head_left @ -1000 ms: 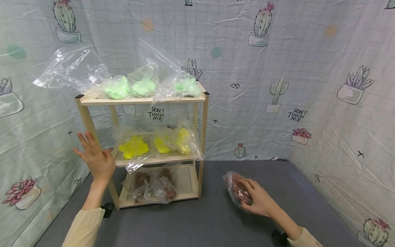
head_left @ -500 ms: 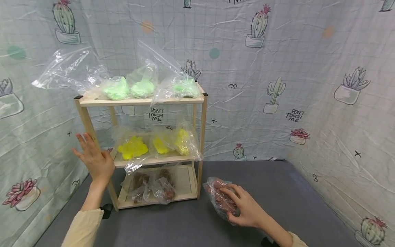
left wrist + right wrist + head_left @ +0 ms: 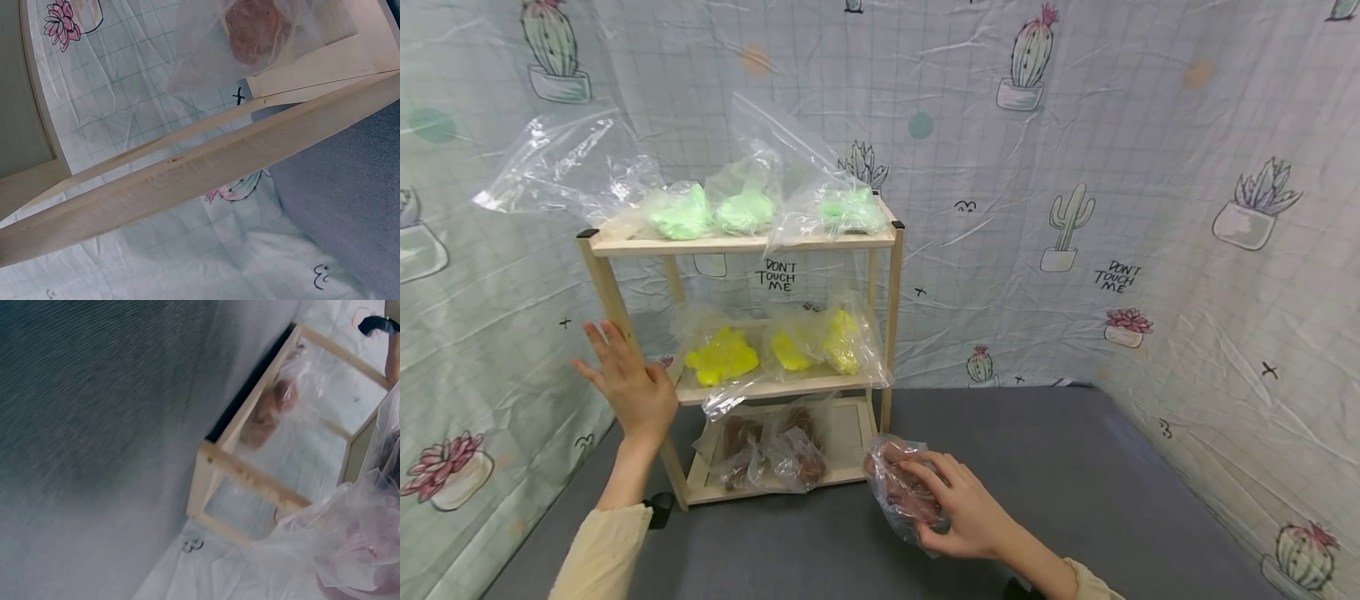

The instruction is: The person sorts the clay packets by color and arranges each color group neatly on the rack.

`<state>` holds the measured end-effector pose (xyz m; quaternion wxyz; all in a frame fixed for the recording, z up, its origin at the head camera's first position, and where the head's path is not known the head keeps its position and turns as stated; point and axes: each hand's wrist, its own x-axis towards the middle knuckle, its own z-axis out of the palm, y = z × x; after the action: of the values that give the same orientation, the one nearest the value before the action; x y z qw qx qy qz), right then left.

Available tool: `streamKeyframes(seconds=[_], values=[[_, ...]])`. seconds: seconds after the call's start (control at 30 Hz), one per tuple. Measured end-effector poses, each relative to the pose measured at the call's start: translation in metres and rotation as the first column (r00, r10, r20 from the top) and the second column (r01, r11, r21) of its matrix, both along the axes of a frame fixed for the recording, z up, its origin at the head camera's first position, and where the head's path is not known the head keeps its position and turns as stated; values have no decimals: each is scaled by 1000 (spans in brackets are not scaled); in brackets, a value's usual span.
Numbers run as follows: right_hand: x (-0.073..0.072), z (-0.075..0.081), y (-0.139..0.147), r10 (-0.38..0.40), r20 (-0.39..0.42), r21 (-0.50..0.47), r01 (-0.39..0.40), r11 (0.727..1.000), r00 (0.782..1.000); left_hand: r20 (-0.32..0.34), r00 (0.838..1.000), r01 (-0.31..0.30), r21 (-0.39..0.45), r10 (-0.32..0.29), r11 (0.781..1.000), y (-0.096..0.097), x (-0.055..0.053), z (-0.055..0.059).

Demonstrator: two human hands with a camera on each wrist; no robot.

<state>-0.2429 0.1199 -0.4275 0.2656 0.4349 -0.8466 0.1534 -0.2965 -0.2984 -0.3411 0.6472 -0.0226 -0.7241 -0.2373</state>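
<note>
My right hand (image 3: 970,512) holds a clear plastic bag with reddish-brown, clay-like lumps (image 3: 898,483), fingers over its top and thumb at the near side. The bag is by the lower right front corner of a three-tier wooden shelf (image 3: 745,247), overlapping its bottom tier in the head view. In the right wrist view the bag (image 3: 362,544) fills the lower right. My left hand (image 3: 638,398) rests with straight, spread fingers against the shelf's left post (image 3: 608,283). That hand is out of sight in the left wrist view, where a wooden post (image 3: 187,165) crosses the frame.
Bags of pale green lumps (image 3: 748,212) lie on the top tier and bags of yellow lumps (image 3: 724,357) on the middle one. Bagged brown lumps (image 3: 741,437) occupy the bottom tier's left and middle. The grey tabletop (image 3: 1030,450) meets cactus-print sheeting (image 3: 1000,250) behind.
The right hand has carried the bag of brown lumps left across the table toward the shelf's bottom tier. The left hand stays at the left post.
</note>
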Motion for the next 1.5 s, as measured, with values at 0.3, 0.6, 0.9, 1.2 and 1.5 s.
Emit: streamKeyframes(seconds=[0.3, 0.6, 0.9, 1.2, 1.5], values=[[1, -2, -26, 0, -12, -6, 0, 1000, 1000, -5, 1000, 6, -4, -6, 1000, 0, 1, 1], [-2, -6, -47, -14, -46, -8, 14, 1000, 999, -9, 1000, 6, -2, -6, 1000, 1, 0, 0], [-1, -4, -71, -71, -54, -13, 71, 997, 996, -8, 1000, 9, -2, -9, 1000, 0, 0, 0], [1, 1, -105, -84, -132, -20, 83, 996, 988, -13, 1000, 0, 3, 0, 1000, -1, 0, -2], [-8, 5, -134, -99, -179, -26, 96, 995, 979, -7, 1000, 7, 14, -7, 1000, -2, -2, -1]])
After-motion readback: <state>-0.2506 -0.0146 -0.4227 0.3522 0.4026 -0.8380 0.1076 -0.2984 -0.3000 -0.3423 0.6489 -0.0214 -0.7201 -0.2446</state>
